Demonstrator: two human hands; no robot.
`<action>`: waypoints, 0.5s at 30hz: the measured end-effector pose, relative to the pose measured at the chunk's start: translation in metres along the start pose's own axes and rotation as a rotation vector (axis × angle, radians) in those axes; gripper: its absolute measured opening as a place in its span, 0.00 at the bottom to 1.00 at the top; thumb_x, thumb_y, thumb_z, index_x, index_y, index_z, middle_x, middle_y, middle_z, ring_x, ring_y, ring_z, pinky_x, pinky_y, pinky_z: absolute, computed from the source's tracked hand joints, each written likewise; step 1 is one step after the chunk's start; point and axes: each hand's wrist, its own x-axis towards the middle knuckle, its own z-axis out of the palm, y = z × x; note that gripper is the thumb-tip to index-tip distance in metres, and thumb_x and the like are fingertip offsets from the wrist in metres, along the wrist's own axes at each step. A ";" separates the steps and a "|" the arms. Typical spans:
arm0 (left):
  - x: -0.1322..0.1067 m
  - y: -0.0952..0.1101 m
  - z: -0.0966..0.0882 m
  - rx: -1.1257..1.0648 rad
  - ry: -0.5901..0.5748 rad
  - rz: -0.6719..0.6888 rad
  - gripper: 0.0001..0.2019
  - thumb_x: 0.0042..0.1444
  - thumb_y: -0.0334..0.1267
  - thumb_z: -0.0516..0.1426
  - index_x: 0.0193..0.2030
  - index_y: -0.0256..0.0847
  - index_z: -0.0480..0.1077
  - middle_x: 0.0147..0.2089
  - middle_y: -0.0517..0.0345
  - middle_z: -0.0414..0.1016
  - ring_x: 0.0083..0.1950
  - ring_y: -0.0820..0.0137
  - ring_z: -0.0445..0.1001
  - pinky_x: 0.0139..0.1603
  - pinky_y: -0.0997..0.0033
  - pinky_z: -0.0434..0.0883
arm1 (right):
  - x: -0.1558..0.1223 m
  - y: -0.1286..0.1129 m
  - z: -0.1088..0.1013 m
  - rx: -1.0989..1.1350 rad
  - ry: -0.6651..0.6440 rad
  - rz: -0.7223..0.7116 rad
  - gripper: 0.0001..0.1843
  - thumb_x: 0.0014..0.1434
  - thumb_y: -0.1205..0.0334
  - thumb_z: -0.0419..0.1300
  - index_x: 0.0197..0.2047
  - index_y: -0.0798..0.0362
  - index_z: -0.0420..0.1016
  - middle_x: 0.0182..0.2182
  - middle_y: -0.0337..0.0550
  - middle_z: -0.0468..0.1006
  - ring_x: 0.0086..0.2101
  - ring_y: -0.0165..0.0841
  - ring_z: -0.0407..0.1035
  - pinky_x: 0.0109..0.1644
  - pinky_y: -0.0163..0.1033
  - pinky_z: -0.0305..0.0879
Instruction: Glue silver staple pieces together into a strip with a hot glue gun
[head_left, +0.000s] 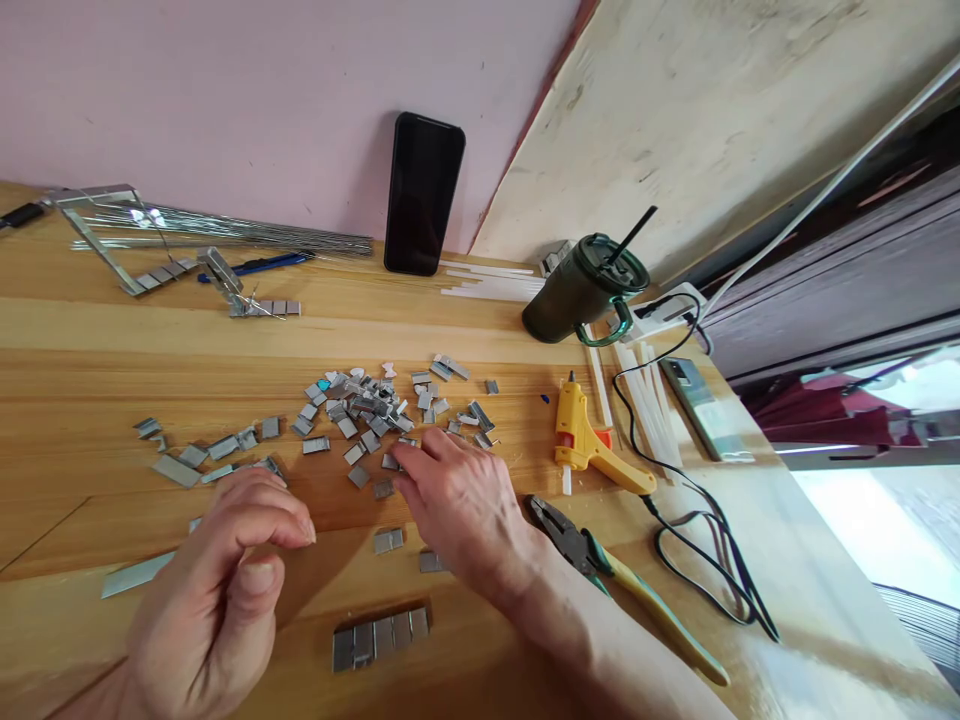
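Observation:
My right hand (465, 500) reaches down at the right edge of a loose pile of small silvery metal pieces (367, 405). Its thumb and forefinger close at one small bent metal piece (390, 462); the other fingers are curled under, partly hidden. On the left, my left hand (225, 590) hovers over the wood with bent fingers, its thumb apart from them and nothing between. In front of me lies a short row of joined metal pieces (381, 638). Single pieces (388, 541) rest between that row and the pile.
To the right are a yellow glue gun (574, 430), pliers (562, 535), a looping black cable (712, 510) and white glue sticks (649, 410). A dark tumbler (577, 295) and a phone (424, 195) stand behind. Thin metal rods (255, 232) and a metal frame (97, 245) lie back left.

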 end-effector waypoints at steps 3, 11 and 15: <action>0.003 0.002 -0.002 -0.122 -0.060 0.059 0.11 0.69 0.44 0.45 0.39 0.46 0.65 0.32 0.61 0.70 0.37 0.67 0.68 0.49 0.60 0.66 | 0.007 -0.003 0.003 -0.005 0.005 -0.011 0.05 0.61 0.67 0.59 0.35 0.51 0.76 0.34 0.43 0.77 0.30 0.36 0.74 0.26 0.36 0.58; 0.005 0.005 -0.002 -0.090 -0.068 0.057 0.12 0.70 0.44 0.44 0.39 0.47 0.65 0.33 0.61 0.70 0.39 0.67 0.68 0.51 0.63 0.65 | -0.019 0.041 -0.020 0.229 0.330 0.124 0.09 0.63 0.68 0.57 0.37 0.51 0.78 0.30 0.41 0.77 0.31 0.32 0.74 0.32 0.33 0.64; 0.002 0.003 -0.001 -0.107 -0.061 0.050 0.11 0.69 0.43 0.45 0.40 0.47 0.65 0.33 0.61 0.70 0.38 0.67 0.68 0.53 0.62 0.64 | -0.040 0.056 -0.023 0.154 0.263 0.185 0.05 0.59 0.68 0.60 0.36 0.52 0.78 0.30 0.40 0.78 0.28 0.33 0.73 0.29 0.35 0.62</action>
